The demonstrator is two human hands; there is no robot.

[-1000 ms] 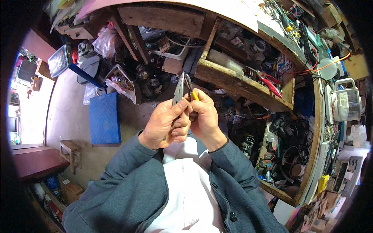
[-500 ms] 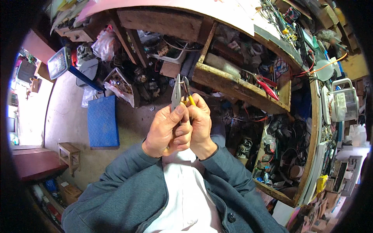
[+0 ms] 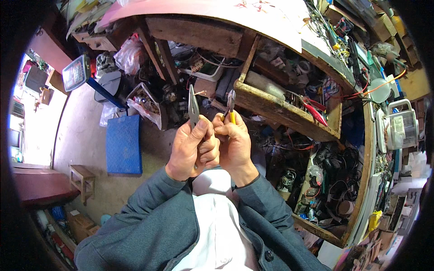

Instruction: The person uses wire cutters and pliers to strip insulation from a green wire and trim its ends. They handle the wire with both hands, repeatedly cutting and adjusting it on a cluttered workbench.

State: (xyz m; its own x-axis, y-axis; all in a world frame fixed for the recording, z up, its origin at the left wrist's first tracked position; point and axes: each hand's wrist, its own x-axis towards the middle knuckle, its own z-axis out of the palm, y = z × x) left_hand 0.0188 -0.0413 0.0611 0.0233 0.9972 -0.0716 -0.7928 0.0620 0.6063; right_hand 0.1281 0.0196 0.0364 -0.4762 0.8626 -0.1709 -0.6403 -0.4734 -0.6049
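My left hand [image 3: 190, 149] is closed around a pair of grey metal pliers [image 3: 193, 107], jaws pointing up and away from me. A thin copper-coloured wire [image 3: 200, 93] sticks out to the right beside the jaws' upper end; whether the jaws grip it is too small to tell. My right hand [image 3: 237, 143] is closed on yellow-handled cutting pliers [image 3: 232, 101], whose head also points up. Both hands are close together in front of my chest, and the two tools' heads stand apart. The lower handles are hidden by my fingers.
A pink-topped workbench [image 3: 217, 10] spans the far side, with an open wooden drawer [image 3: 289, 110] of tools below. Cable-filled shelving [image 3: 334, 176] stands to the right. On the left floor are a blue-platformed scale [image 3: 123, 144] and a small wooden stool [image 3: 82, 181].
The two tools' heads have moved apart, left pliers to the left and cutters to the right. The copper-coloured wire now shows beside the left pliers. The view has shifted slightly.
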